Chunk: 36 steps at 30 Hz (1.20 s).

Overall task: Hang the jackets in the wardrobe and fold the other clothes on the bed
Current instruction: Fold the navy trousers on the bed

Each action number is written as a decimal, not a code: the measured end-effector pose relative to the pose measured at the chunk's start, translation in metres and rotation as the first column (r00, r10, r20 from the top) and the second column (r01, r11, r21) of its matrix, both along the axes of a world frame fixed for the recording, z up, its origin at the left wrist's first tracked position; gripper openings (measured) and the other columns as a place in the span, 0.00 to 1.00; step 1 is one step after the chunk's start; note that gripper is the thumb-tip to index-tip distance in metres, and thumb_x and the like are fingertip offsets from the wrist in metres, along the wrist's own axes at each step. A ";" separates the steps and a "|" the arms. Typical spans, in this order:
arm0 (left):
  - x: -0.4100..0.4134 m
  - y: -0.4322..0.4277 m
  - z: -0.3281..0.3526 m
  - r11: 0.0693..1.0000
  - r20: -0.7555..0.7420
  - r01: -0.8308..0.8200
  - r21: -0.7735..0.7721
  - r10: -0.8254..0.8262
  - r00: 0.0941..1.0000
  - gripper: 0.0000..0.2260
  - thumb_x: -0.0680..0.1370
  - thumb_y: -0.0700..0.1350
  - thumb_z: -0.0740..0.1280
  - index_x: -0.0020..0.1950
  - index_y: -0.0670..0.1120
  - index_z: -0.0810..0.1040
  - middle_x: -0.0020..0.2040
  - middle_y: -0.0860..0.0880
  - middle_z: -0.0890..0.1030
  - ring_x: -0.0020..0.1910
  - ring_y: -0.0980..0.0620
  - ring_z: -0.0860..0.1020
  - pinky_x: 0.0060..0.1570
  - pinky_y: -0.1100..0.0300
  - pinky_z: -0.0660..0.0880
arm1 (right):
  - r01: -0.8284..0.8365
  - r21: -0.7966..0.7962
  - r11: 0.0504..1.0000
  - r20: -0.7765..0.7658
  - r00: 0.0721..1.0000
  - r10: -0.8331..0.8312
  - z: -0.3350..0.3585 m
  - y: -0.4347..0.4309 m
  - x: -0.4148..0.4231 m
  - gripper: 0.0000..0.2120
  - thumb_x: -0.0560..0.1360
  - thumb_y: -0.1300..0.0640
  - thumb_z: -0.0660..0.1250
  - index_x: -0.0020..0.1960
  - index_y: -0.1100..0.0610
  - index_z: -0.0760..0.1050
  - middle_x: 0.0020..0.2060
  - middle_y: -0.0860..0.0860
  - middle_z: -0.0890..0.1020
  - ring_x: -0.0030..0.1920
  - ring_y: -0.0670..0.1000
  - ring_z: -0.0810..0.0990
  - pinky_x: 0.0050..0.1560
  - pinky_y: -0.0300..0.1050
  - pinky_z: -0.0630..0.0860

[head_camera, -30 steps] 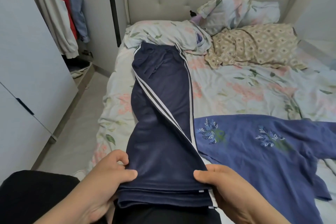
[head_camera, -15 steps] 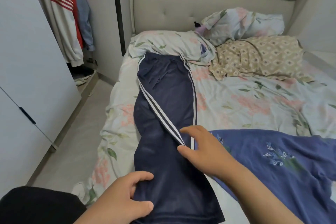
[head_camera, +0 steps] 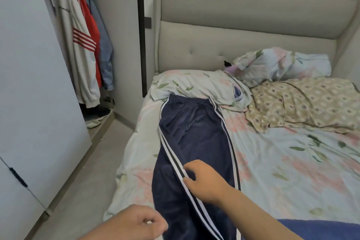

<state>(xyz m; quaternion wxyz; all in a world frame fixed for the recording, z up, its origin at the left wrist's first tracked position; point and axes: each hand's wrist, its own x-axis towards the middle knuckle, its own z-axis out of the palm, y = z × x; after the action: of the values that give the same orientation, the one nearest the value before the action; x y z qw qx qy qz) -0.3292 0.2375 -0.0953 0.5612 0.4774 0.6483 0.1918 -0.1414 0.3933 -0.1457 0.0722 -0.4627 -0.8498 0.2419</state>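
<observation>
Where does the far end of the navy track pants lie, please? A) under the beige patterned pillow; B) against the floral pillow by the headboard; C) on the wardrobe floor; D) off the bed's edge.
B: the far end of the navy track pants meets the floral pillow below the headboard.

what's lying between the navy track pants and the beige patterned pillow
Mostly bare floral sheet, in the head view; at the far end a corner of the floral pillow pokes between the navy track pants and the beige patterned pillow.
</observation>
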 end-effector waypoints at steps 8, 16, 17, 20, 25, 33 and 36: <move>-0.057 0.202 -0.085 0.901 0.122 -0.407 0.153 0.391 0.912 0.07 0.78 0.42 0.68 0.40 0.42 0.79 0.32 0.46 0.77 0.30 0.50 0.74 0.34 0.58 0.73 | 0.109 -0.015 0.994 -0.103 0.989 -0.110 -0.028 0.151 -0.070 0.14 0.77 0.48 0.64 0.61 0.50 0.76 0.55 0.45 0.79 0.55 0.46 0.77 0.55 0.40 0.73; -0.103 0.358 -0.128 0.803 0.235 -0.553 0.220 0.507 0.829 0.10 0.70 0.41 0.63 0.28 0.44 0.73 0.30 0.44 0.73 0.34 0.47 0.70 0.39 0.52 0.70 | 0.299 0.045 0.953 -0.297 0.915 -0.272 -0.064 0.289 -0.160 0.11 0.77 0.49 0.66 0.54 0.55 0.79 0.44 0.43 0.77 0.45 0.45 0.75 0.43 0.35 0.67; -0.104 0.370 -0.134 0.807 0.301 -0.566 0.166 0.505 0.809 0.09 0.72 0.40 0.66 0.33 0.41 0.79 0.33 0.42 0.79 0.34 0.45 0.75 0.40 0.52 0.74 | 0.321 0.071 0.945 -0.298 0.910 -0.287 -0.066 0.303 -0.169 0.11 0.77 0.49 0.66 0.51 0.56 0.79 0.42 0.45 0.79 0.43 0.47 0.75 0.42 0.38 0.68; -0.099 0.384 -0.140 0.800 0.527 -0.597 0.049 0.488 0.696 0.05 0.76 0.38 0.68 0.46 0.40 0.84 0.43 0.41 0.86 0.40 0.45 0.85 0.39 0.56 0.80 | 0.360 0.049 0.932 -0.235 0.911 -0.340 -0.063 0.335 -0.192 0.22 0.74 0.41 0.67 0.32 0.58 0.70 0.26 0.48 0.75 0.29 0.50 0.72 0.32 0.46 0.67; -0.075 0.378 -0.145 0.803 0.445 -0.520 0.293 0.367 0.817 0.10 0.72 0.45 0.71 0.52 0.52 0.83 0.44 0.53 0.86 0.44 0.54 0.84 0.47 0.56 0.80 | 0.386 -0.048 0.921 0.143 0.915 -0.376 -0.056 0.368 -0.218 0.21 0.69 0.37 0.69 0.37 0.56 0.73 0.28 0.48 0.76 0.30 0.49 0.76 0.29 0.42 0.68; -0.043 0.374 -0.122 0.777 0.264 -0.396 0.488 0.301 0.916 0.08 0.69 0.36 0.64 0.44 0.46 0.80 0.37 0.45 0.81 0.31 0.52 0.75 0.32 0.59 0.72 | 0.549 -0.168 0.819 -0.342 0.746 -0.571 -0.047 0.397 -0.165 0.15 0.70 0.65 0.62 0.30 0.54 0.60 0.25 0.49 0.64 0.30 0.51 0.61 0.32 0.43 0.60; -0.010 0.383 -0.107 0.752 0.240 -0.304 0.584 0.198 0.950 0.05 0.70 0.38 0.63 0.42 0.45 0.76 0.31 0.48 0.75 0.28 0.55 0.69 0.27 0.63 0.66 | 0.601 -0.157 0.784 -0.402 0.686 -0.607 -0.034 0.402 -0.125 0.18 0.71 0.69 0.61 0.26 0.53 0.66 0.24 0.49 0.67 0.30 0.53 0.63 0.28 0.41 0.61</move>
<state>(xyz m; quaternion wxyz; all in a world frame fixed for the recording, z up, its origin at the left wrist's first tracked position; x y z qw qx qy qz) -0.3390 0.6201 -0.2024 0.3952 0.5246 0.5607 0.5042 -0.2667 0.7952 -0.1799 0.3308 -0.6513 -0.6105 0.3061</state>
